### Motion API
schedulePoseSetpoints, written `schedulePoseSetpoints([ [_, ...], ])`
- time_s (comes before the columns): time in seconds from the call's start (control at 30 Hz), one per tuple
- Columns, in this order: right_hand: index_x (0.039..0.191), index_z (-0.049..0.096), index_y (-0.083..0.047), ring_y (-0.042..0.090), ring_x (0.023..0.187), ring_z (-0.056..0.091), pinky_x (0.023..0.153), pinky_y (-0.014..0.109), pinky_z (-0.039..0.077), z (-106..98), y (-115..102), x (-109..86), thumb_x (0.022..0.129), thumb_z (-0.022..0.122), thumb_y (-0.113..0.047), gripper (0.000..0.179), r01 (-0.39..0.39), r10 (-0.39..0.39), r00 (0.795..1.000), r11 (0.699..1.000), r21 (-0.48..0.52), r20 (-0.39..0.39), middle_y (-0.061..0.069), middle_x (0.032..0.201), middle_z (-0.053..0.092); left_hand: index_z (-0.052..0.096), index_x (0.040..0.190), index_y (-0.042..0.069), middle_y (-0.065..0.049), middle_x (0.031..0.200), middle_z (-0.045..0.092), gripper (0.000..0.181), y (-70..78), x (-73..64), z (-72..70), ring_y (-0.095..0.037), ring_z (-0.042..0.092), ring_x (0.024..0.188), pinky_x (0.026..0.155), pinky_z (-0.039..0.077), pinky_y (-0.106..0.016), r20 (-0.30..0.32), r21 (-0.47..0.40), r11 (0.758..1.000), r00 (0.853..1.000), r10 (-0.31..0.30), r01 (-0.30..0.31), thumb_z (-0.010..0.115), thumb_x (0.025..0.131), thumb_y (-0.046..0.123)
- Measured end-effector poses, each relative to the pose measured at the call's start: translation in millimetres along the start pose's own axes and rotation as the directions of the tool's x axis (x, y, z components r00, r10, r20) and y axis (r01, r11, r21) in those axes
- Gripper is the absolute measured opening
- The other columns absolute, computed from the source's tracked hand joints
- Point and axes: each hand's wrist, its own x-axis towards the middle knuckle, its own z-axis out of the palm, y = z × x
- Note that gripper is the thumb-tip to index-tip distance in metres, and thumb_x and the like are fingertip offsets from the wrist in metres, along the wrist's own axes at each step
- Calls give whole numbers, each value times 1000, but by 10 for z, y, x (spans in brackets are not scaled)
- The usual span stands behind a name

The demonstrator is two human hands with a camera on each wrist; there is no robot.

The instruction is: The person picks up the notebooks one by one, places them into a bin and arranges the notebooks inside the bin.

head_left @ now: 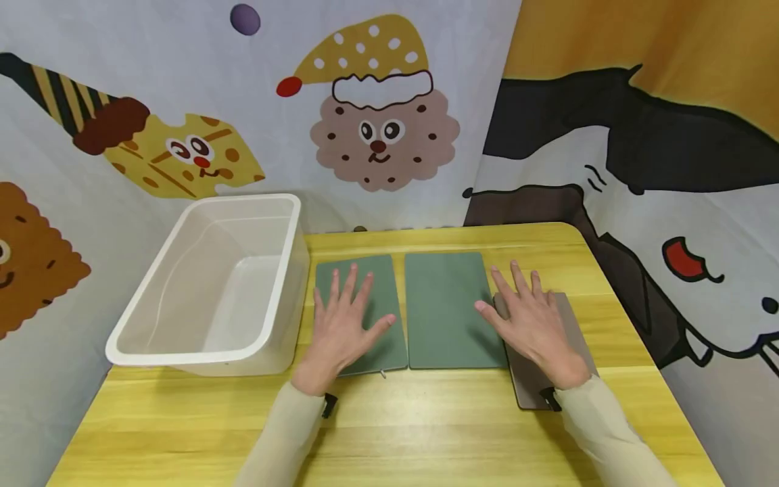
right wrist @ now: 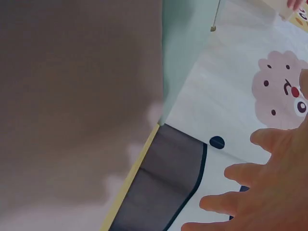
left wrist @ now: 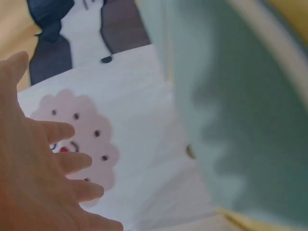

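Note:
Two green notebooks lie side by side on the table, a left one (head_left: 382, 353) with a small ribbon end at its lower edge and a middle one (head_left: 453, 311). A grey-brown notebook (head_left: 527, 380) lies to their right, nearer the front. My left hand (head_left: 341, 331) hovers palm down above the left green notebook, fingers spread. Over the brown notebook, my right hand (head_left: 532, 331) is held the same way, its thumb towards the middle notebook. Both wrist views show spread fingers apart from the covers, with hand shadows on them. Neither hand holds anything.
A white plastic bin (head_left: 282, 297) stands at the table's left, beside the left notebook; its visible inside holds nothing. The yellow wooden table (head_left: 426, 433) ends against a cartoon-printed cloth (head_left: 383, 203) at the back and sides.

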Motion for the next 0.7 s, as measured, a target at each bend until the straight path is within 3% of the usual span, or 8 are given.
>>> schedulePoseSetpoints([
  [0.2, 167, 20, -20, 61, 150, 8, 108, 82, 12, -88, 76, -108, 103, 43, -68, 84, -6, 6, 1000, 1000, -4, -17, 23, 171, 9, 22, 167, 18, -8, 174, -1, 92, 41, -56, -327, -43, 1, 157, 118, 7, -73, -74, -12, 1000, 997, 14, -15, 41, 98, 76],
  [0.37, 167, 22, -17, 64, 148, 9, 106, 85, 13, -149, 177, -192, 104, 45, -64, 82, -22, 22, 999, 1000, 10, -37, 25, 170, 11, 22, 167, 16, -5, 174, -5, 97, 99, -117, -596, -41, 0, 157, 121, 7, -69, -144, 5, 999, 988, 49, -49, 27, 96, 83],
  [0.5, 167, 21, -16, 66, 146, 13, 104, 85, 15, -161, 270, -247, 104, 45, -63, 82, -30, 31, 999, 1000, 8, -28, 27, 169, 13, 22, 167, 17, -4, 174, -4, 101, 83, -196, -792, -39, -1, 158, 121, 6, -69, -196, 8, 999, 980, 35, -35, 20, 93, 86],
  [0.7, 167, 22, -15, 68, 144, 15, 102, 85, 18, -150, 430, -345, 104, 47, -63, 83, -67, 67, 998, 998, 11, -10, 31, 168, 13, 20, 167, 16, -6, 174, -3, 91, -121, -353, -1062, -41, 1, 158, 120, 5, -71, -227, 4, 999, 973, -41, 43, 43, 99, 73],
])
